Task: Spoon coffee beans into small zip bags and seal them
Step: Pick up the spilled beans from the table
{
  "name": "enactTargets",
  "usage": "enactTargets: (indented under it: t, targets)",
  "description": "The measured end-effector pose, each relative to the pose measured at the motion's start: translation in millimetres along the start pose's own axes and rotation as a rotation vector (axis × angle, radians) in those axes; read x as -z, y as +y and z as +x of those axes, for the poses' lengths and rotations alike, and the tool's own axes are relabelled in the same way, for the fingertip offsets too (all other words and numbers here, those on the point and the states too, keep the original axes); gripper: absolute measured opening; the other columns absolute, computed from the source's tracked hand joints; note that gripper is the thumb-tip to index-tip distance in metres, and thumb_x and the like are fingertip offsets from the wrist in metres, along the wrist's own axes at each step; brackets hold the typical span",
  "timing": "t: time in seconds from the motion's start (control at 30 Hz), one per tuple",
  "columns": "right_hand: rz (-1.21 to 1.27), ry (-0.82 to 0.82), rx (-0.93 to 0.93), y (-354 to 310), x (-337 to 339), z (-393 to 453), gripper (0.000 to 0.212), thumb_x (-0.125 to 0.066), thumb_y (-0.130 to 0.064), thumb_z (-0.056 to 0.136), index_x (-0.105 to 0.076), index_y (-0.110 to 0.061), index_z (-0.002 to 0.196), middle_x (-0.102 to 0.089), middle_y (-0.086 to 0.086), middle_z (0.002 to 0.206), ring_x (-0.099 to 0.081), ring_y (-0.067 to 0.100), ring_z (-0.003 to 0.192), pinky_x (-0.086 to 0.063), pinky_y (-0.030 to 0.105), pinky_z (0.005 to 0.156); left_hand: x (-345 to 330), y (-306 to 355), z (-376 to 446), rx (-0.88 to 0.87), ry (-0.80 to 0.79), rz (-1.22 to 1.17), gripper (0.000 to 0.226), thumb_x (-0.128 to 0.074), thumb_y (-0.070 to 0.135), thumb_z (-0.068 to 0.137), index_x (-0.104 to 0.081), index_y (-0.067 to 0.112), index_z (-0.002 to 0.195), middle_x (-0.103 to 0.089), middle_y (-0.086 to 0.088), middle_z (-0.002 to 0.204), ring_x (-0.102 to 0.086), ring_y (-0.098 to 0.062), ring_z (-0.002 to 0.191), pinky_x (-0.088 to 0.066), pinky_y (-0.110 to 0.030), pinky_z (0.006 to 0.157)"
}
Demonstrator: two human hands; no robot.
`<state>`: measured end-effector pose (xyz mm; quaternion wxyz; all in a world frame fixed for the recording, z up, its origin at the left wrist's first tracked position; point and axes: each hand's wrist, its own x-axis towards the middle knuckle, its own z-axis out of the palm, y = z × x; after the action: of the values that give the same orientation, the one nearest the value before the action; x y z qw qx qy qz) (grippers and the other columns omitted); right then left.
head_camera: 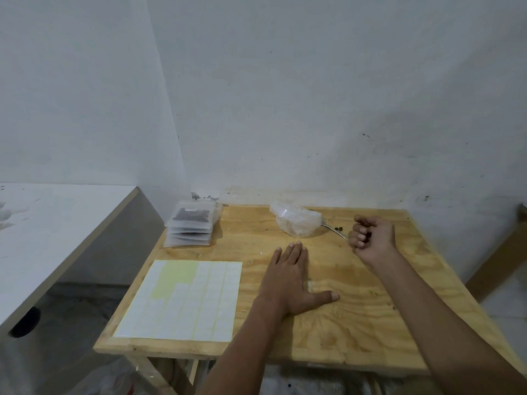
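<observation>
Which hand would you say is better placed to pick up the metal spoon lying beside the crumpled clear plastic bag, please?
The right hand, probably: curled, it sits at the metal spoon's handle end. The left hand lies flat on the wooden table, farther away.

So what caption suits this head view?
Left hand flat on table, right hand curled by spoon, filled bags stacked.

Bare makeshift workroom: plywood table (342, 323), scuffed white walls (313, 95).
</observation>
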<state>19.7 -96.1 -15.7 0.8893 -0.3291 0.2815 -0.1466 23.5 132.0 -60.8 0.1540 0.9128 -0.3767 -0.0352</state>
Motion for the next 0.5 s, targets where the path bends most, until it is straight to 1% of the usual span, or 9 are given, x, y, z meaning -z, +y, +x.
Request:
enactTargets:
  t: [0.1,0.17,0.23,0.27,0.3,0.33,0.4,0.47,0.5]
  targets:
    - [-0.009,-0.019,-0.046,-6,3,-2,0.036,-0.035,-0.028,0.105,-0.046,-0.015,0.073,-0.035,-0.004,0.048,-0.028,0.009,0.034,-0.019,0.017,0.031,2,0,2,-0.002,0.01,-0.008,0.135,-0.03,0.102,0.068,-0.013,0.007,0.163,-0.009,-0.01,0.172,-0.006,-0.023,0.159,-0.003,-0.046,0.129]
    - [-0.086,0.013,-0.039,-10,5,-2,0.04,-0.038,-0.029,0.108,-0.043,-0.018,0.07,-0.041,-0.003,0.052,-0.028,0.009,0.034,-0.02,0.018,0.03,5,0,8,-0.015,0.057,-0.012,0.125,-0.036,0.096,0.072,-0.031,0.004,0.156,-0.028,-0.013,0.165,-0.024,-0.026,0.153,-0.015,-0.048,0.127]
    - [-0.197,0.042,-0.012,-14,6,-1,0.039,-0.04,-0.027,0.109,-0.044,-0.018,0.071,-0.048,0.001,0.059,-0.029,0.01,0.035,-0.022,0.019,0.031,2,-1,14,-0.043,0.149,-0.017,0.104,-0.042,0.091,0.077,-0.049,0.005,0.135,-0.05,-0.01,0.143,-0.043,-0.027,0.133,-0.031,-0.048,0.119]
    - [-0.255,0.044,0.005,-16,7,1,0.037,-0.041,-0.025,0.109,-0.046,-0.016,0.073,-0.05,0.002,0.063,-0.029,0.01,0.035,-0.022,0.019,0.031,0,-2,17,-0.053,0.189,-0.016,0.096,-0.042,0.09,0.078,-0.052,0.007,0.126,-0.053,-0.008,0.132,-0.047,-0.027,0.124,-0.036,-0.048,0.113]
    - [-0.311,0.04,0.021,-17,7,4,0.034,-0.041,-0.023,0.109,-0.049,-0.015,0.077,-0.05,0.002,0.065,-0.028,0.009,0.035,-0.021,0.018,0.031,-3,-3,19,-0.058,0.211,-0.007,0.093,-0.041,0.09,0.078,-0.052,0.009,0.121,-0.053,-0.006,0.127,-0.048,-0.027,0.12,-0.037,-0.047,0.11]
    - [-0.379,0.038,0.036,-18,8,7,0.031,-0.041,-0.021,0.109,-0.051,-0.014,0.081,-0.048,0.0,0.065,-0.027,0.007,0.035,-0.019,0.017,0.031,-6,-3,21,-0.062,0.214,0.013,0.094,-0.039,0.091,0.078,-0.051,0.009,0.123,-0.051,-0.006,0.128,-0.048,-0.027,0.122,-0.037,-0.047,0.11]
    - [-0.594,0.067,0.09,-20,7,12,0.029,-0.041,-0.02,0.109,-0.058,-0.012,0.086,-0.04,-0.002,0.063,-0.024,0.006,0.035,-0.016,0.017,0.034,-12,-4,25,-0.062,0.194,0.059,0.101,-0.037,0.092,0.078,-0.048,0.008,0.133,-0.047,-0.009,0.142,-0.042,-0.03,0.135,-0.031,-0.047,0.116]
    - [-0.959,0.111,0.208,-21,4,16,0.03,-0.046,-0.021,0.105,-0.064,-0.009,0.084,-0.04,-0.002,0.056,-0.031,0.015,0.04,-0.021,0.02,0.041,-13,-5,25,-0.042,0.162,0.061,0.111,-0.035,0.092,0.079,-0.04,0.005,0.148,-0.035,-0.014,0.16,-0.029,-0.03,0.15,-0.021,-0.048,0.124]
    - [-1.152,0.127,0.298,-21,4,18,0.034,-0.048,-0.021,0.103,-0.067,-0.006,0.079,-0.046,0.002,0.056,-0.04,0.023,0.045,-0.027,0.025,0.046,-12,-5,25,-0.031,0.143,0.055,0.115,-0.035,0.092,0.079,-0.034,0.005,0.154,-0.028,-0.014,0.166,-0.021,-0.029,0.155,-0.016,-0.048,0.126]
